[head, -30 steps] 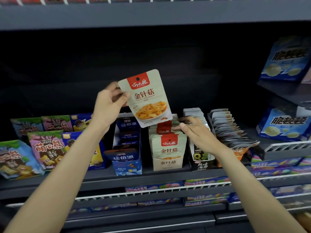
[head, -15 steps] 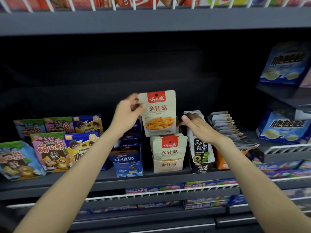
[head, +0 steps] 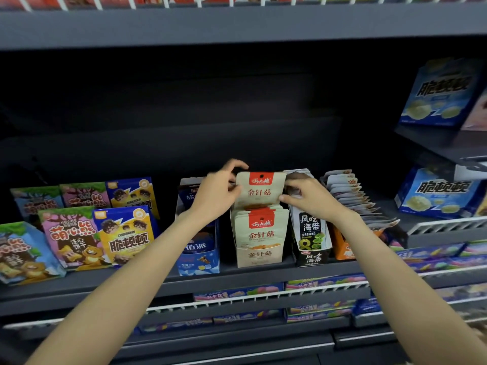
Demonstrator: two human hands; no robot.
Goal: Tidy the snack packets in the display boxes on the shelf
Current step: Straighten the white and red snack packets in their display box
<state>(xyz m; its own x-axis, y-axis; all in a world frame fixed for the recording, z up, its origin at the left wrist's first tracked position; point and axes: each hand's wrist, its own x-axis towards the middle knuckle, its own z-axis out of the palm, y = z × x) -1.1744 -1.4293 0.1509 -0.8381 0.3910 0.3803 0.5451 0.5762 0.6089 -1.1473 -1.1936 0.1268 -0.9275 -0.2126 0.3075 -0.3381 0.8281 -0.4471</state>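
A flat beige foil snack packet with a red top band and a small round hang hole (head: pixel 259 190) stands upright at the far end of an open beige cardboard display box (head: pixel 258 255) on the dark grey shelf (head: pixel 237 279). Its printed face is turned toward the near side, its red band is uppermost, and its long axis runs vertically. Red characters sit below the band, and an orange food picture shows only as a strip, since the lower part of the packet is hidden behind the row of matching beige packets (head: pixel 261 227) standing in front of it in the same box.

The left hand (head: pixel 216 196) pinches the left edge of the packet, thumb on its front and fingers curled over behind its top corner. The right hand (head: pixel 311 197) grips the right edge, thumb tip against the front at mid height and fingers bent round the upper right corner.

Just left of the beige box stands a blue cardboard display box with white characters (head: pixel 199 252), partly covered by the left wrist. Just right stands a black display box of seaweed packets with green print (head: pixel 311 243), and beyond it an orange display box with pale packets fanned toward the right (head: pixel 353 201). Farther left on the shelf lie pink, yellow-and-blue and green cartoon biscuit bags (head: pixel 79 235). Blue cracker boxes (head: pixel 437 196) sit at the right.
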